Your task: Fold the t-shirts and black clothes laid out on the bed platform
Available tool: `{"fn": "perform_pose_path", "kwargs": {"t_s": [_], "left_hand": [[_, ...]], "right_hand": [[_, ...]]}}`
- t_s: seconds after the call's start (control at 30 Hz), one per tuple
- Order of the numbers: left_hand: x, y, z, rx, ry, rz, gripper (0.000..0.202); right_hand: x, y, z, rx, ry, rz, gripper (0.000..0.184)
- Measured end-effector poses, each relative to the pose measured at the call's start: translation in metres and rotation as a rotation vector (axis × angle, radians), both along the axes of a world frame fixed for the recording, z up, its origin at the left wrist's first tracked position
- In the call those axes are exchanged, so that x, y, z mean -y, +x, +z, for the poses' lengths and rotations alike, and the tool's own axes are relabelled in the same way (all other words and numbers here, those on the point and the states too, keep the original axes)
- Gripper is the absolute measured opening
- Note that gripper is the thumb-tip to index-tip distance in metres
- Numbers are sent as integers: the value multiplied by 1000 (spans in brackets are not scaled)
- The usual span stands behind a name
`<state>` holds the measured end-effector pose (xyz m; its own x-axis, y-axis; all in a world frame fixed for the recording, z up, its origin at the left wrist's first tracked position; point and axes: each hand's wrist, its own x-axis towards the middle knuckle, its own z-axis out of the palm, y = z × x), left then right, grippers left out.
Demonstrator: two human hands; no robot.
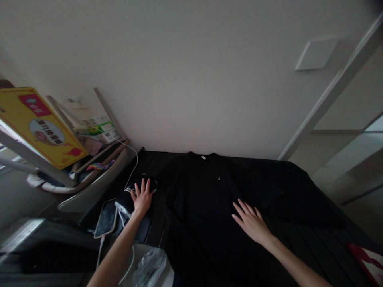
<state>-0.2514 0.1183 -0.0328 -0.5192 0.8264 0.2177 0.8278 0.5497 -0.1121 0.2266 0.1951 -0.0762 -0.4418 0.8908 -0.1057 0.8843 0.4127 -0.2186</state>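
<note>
We have the black shirt [206,199] spread out, collar [203,157] at the tabletop's [311,241] far edge, left side apparently uneven; our right hand [250,221] is over it, our left hand [142,201] over a dark bundle [123,200], fingers splayed on both.

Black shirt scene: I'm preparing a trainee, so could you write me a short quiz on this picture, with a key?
1. Multiple choice: what is the right hand spread over?
A) the yellow sign
B) the black shirt
C) the wall
2. True or false: the left hand has its fingers spread apart.
3. Fill in the blank: in the picture, the phone lies to the ____ of the black shirt.

Key: 1. B; 2. true; 3. left.
</note>
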Motion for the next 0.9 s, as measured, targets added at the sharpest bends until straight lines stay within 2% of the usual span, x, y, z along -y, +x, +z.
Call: {"fn": "perform_pose_path", "kwargs": {"t_s": [0.1, 0.23, 0.33, 0.43, 0.53, 0.63, 0.77, 0.9], "left_hand": [[-25, 4, 10, 12, 44, 65, 58], [-51, 40, 21, 70, 127, 47, 50], [-61, 67, 17, 160, 62, 39, 47], [-68, 79, 5, 201, -8, 11, 47], [-74, 73, -4, 222, -63, -73, 49], [-79, 56, -4, 226, -115, -154, 47], [-82, 28, 5, 172, -144, -171, 40], [-87, -1, 14, 124, -155, -159, 45]], "right_hand": [[-18, 1, 13, -33, 78, -23, 52], [-45, 8, 24, 44, 272, -238, 45], [-63, 18, 16, 193, 329, -425, 47], [-80, 28, -1, 266, 245, -460, 51], [-91, 34, -13, 242, 179, -359, 45], [-95, 37, -13, 218, 211, -244, 48], [-101, 45, 5, 220, 278, -147, 44], [-115, 64, 27, 255, 330, -165, 44]]}}
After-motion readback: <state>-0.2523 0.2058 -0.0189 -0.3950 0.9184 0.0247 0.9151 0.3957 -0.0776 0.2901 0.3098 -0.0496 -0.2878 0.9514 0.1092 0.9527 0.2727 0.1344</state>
